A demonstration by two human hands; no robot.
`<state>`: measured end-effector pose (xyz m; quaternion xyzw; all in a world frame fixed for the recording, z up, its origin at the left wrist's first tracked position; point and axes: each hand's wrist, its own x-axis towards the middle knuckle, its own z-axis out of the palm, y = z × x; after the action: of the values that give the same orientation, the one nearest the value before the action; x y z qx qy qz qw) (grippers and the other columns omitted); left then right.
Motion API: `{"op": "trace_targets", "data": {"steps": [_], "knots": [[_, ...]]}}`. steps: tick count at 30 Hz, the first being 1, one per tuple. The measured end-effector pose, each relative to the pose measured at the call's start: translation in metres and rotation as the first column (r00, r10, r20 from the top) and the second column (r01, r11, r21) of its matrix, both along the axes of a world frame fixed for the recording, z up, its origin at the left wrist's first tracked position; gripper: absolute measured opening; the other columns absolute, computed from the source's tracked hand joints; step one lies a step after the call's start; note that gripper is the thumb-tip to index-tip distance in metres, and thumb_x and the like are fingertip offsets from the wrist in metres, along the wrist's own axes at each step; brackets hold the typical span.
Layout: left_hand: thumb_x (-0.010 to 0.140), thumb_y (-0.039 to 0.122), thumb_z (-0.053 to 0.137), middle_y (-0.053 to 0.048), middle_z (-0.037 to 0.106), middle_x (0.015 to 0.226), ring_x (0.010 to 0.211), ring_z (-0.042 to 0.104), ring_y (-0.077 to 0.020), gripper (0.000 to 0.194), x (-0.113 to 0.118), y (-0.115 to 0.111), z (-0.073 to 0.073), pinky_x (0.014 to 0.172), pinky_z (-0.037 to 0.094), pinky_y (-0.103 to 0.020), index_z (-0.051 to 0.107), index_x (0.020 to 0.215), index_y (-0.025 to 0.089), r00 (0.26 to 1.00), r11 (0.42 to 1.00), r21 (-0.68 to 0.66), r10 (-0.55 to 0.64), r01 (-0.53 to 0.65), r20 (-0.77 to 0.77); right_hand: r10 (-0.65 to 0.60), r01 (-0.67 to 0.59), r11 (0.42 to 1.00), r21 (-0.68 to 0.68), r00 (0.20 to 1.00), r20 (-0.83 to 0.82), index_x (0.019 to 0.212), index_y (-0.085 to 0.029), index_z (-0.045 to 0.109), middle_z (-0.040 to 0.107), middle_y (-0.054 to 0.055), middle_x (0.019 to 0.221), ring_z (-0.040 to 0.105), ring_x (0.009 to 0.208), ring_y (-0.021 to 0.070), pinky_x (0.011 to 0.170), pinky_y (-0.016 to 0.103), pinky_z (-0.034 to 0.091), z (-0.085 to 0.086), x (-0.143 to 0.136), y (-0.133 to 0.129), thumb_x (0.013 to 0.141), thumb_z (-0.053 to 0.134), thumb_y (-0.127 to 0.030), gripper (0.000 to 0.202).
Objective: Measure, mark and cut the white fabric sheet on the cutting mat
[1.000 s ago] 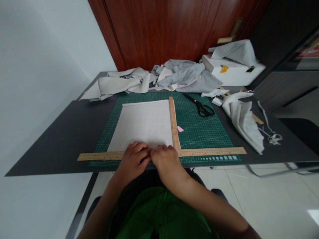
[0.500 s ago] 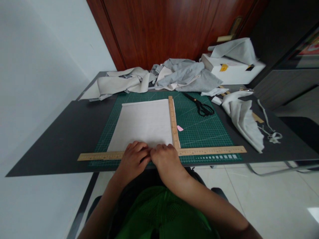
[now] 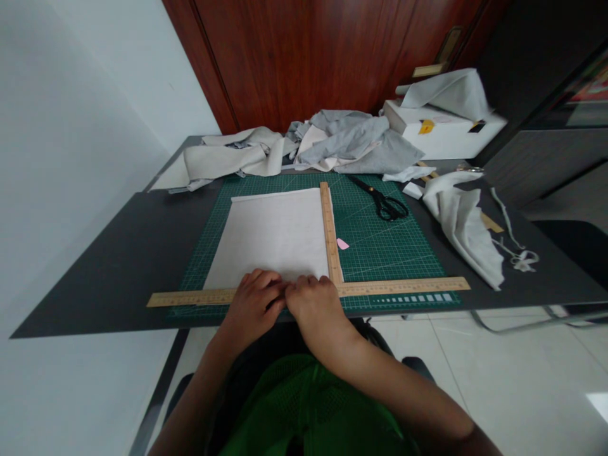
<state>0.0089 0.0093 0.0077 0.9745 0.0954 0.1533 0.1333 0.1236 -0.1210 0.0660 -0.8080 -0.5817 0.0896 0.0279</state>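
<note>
A pale rectangular cloth (image 3: 275,234) lies on the green cutting mat (image 3: 380,253). Across its near edge runs a long wooden ruler (image 3: 403,287), and a shorter wooden ruler (image 3: 329,228) lies upright along the cloth's right side. My left hand (image 3: 254,301) is closed at the long ruler and the cloth's near edge, fingers curled. Touching it or nearly so, my right hand (image 3: 316,304) is also closed over the same edge. What the fingertips pinch is hidden. A pink chalk piece (image 3: 342,244) sits right of the short ruler.
Black scissors (image 3: 387,204) lie on the mat's upper right. Grey and cream fabric (image 3: 351,142) is heaped along the back, beside a white box (image 3: 441,133). Another cloth (image 3: 463,221) and some cord (image 3: 522,259) lie at the right. The table's front edge is close to my body.
</note>
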Motion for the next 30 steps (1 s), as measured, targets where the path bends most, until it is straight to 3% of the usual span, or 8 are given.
{"op": "trace_targets", "data": {"steps": [6,13,20,26,30], "knots": [[0.092,0.014,0.056,-0.007,0.066,0.104,0.102,0.057,-0.0262,0.023,-0.001,0.000,-0.001,0.091,0.045,-0.044,0.075,0.104,0.020,1.000,1.000,0.004,-0.003,0.003,0.021,-0.005,0.005,1.000,0.009,1.000,0.009,0.107,-0.011,0.074,0.076,0.015,0.101,0.072,0.095,0.0283,0.079,0.042,0.055,-0.003,-0.002,0.001,0.100,0.049,-0.007,0.027],[0.090,0.014,0.055,-0.006,0.065,0.102,0.102,0.056,-0.0255,0.022,0.001,-0.001,0.002,0.092,0.045,-0.044,0.074,0.098,0.022,1.000,0.998,-0.068,0.000,0.000,0.011,0.031,-0.031,0.999,-0.014,1.000,0.000,0.110,-0.007,0.076,0.075,0.017,0.102,0.069,0.105,0.0304,0.098,0.047,0.049,0.006,-0.005,-0.001,0.101,0.050,-0.012,0.028],[0.093,0.017,0.052,-0.006,0.064,0.101,0.103,0.056,-0.0252,0.021,0.001,-0.001,0.004,0.093,0.045,-0.044,0.072,0.095,0.021,1.000,0.989,-0.147,0.010,-0.009,0.005,0.036,-0.037,0.999,-0.024,0.998,-0.044,0.113,-0.006,0.074,0.073,0.018,0.104,0.068,0.100,0.0310,0.085,0.044,0.054,0.006,-0.011,-0.002,0.099,0.057,-0.016,0.024],[0.094,0.017,0.053,-0.006,0.064,0.096,0.096,0.057,-0.0239,0.020,0.001,-0.001,0.003,0.086,0.045,-0.041,0.070,0.086,0.020,0.999,0.986,-0.165,0.029,-0.024,0.024,-0.060,0.060,0.997,-0.051,0.998,0.007,0.123,-0.003,0.071,0.073,0.023,0.108,0.070,0.102,0.0338,0.078,0.043,0.058,-0.004,-0.024,0.008,0.099,0.045,-0.005,0.035],[0.093,0.019,0.055,-0.005,0.065,0.089,0.091,0.058,-0.0225,0.020,0.004,0.001,0.011,0.082,0.045,-0.038,0.066,0.077,0.020,0.999,0.983,-0.181,0.021,-0.025,-0.026,-0.073,0.073,0.997,0.011,0.996,0.042,0.116,-0.003,0.074,0.073,0.025,0.103,0.071,0.097,0.0352,0.073,0.044,0.059,-0.022,-0.034,0.012,0.097,0.046,-0.005,0.034]]}}
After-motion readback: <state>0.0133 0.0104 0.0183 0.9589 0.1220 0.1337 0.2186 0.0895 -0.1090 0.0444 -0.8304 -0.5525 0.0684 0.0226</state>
